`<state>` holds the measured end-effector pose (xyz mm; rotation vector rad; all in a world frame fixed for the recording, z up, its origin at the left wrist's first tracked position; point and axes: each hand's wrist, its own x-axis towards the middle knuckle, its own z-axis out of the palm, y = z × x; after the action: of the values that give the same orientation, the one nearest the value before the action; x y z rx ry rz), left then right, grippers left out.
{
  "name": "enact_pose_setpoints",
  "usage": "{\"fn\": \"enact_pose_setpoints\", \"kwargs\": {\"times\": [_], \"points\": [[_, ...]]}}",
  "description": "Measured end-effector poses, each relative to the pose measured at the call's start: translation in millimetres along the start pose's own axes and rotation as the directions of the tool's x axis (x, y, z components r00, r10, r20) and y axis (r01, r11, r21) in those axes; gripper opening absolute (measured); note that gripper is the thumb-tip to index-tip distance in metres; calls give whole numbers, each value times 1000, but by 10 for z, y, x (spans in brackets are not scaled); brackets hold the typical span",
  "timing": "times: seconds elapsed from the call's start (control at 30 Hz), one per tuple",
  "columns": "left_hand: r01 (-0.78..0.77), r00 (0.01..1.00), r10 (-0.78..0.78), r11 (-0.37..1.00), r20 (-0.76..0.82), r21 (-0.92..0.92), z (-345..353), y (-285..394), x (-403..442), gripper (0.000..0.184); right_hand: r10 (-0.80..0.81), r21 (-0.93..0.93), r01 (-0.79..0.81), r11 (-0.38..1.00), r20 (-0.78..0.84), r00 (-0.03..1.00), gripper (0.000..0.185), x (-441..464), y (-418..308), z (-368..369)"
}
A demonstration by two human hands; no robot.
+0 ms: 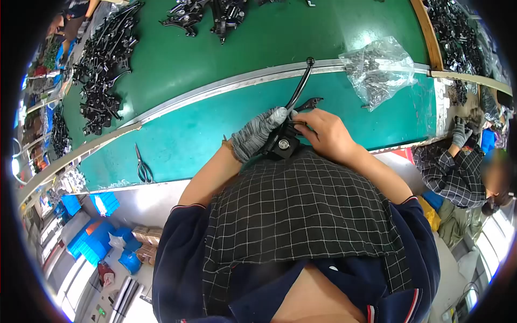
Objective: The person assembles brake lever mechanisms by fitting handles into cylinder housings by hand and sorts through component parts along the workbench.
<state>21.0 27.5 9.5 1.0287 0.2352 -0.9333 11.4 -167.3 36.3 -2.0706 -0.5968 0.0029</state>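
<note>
My left hand (256, 133), in a grey striped glove, is wrapped round a black lever assembly (284, 144). The assembly has a long curved lever with a ball end that points up and away from me, and a round fitting on its body. My bare right hand (326, 134) is at the assembly's right side, fingers bent in against it near a shorter black arm. Whatever is between those fingertips is too small to make out. The assembly is held just above the bench edge, close to my checked apron.
Scissors (142, 164) lie on the green bench (204, 129) at left. Beyond the metal rail, black levers (105, 75) are piled. A clear plastic bag of small parts (377, 72) rests at right. A co-worker in a checked garment (452, 172) is at far right.
</note>
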Motion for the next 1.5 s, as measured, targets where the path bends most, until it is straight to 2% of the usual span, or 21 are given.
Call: {"fn": "enact_pose_setpoints", "kwargs": {"times": [0.23,0.37,0.5,0.63,0.67,0.73,0.77,0.8,0.83,0.87,0.9,1.03,1.13,1.17,1.2,1.23,1.3,1.37,1.4,1.43,1.5], "points": [[-127,978,118,991,173,46,56,8,-71,32,-23,-15,26,1000,172,985,17,-67,-94,-128],[-82,952,40,989,304,126,158,77,-81,26,-91,55,81,995,219,971,23,-39,-148,-162],[-268,891,156,939,425,216,95,-37,41,29,-251,-32,258,966,147,957,32,8,-61,-197],[-251,848,-18,867,530,431,-46,86,70,30,-355,-235,343,910,-11,935,44,219,-72,-296],[-354,847,-42,699,530,621,-16,193,45,34,-357,-243,342,908,-18,934,44,214,-66,-318],[-504,841,-93,221,532,835,67,407,66,42,-5,-352,137,926,352,936,52,145,-30,-397],[-522,830,-97,214,549,826,107,439,94,42,195,-431,47,901,498,845,57,131,12,-460],[-403,836,-13,665,549,629,138,419,79,47,207,-444,36,895,487,848,57,133,69,-501],[-201,861,46,946,507,256,145,392,61,52,224,-413,-32,910,424,878,58,140,136,-498],[28,897,63,980,437,-199,135,403,92,58,241,-372,-98,923,362,901,59,172,197,-476],[39,897,55,979,439,-201,118,417,167,58,262,-323,-159,933,306,915,60,194,258,-449],[8,967,-10,1000,255,9,13,564,540,66,497,-266,-430,863,289,818,56,437,552,-375],[-257,943,192,939,272,229,-148,962,866,64,404,-148,-377,914,288,868,50,796,850,-400],[-221,952,159,949,262,225,-265,1137,981,60,356,-88,-345,934,277,893,47,933,997,-448],[-183,959,126,958,253,221,-406,1339,1091,56,132,-68,-126,990,96,987,42,1148,1247,-558],[-305,939,250,922,237,236,-503,1608,1198,55,-109,-92,101,991,-87,990,37,1411,1554,-710],[-479,876,461,805,140,349,-452,2254,1243,56,76,-372,-226,900,-377,923,33,1781,2162,-1096],[-539,763,645,618,23,572,-456,2781,1352,62,13,-629,-388,674,-514,857,47,2083,2917,-1518],[-531,680,733,494,-2,688,-545,2960,1519,64,71,-688,-456,565,-509,858,56,2222,3136,-1722],[-523,684,730,501,-13,690,-584,3099,1719,64,69,-723,-489,488,-527,847,57,2344,3336,-1884],[-106,537,837,189,-104,976,-648,3260,2027,67,66,-752,-511,416,-536,842,58,2573,3527,-2114]]}}
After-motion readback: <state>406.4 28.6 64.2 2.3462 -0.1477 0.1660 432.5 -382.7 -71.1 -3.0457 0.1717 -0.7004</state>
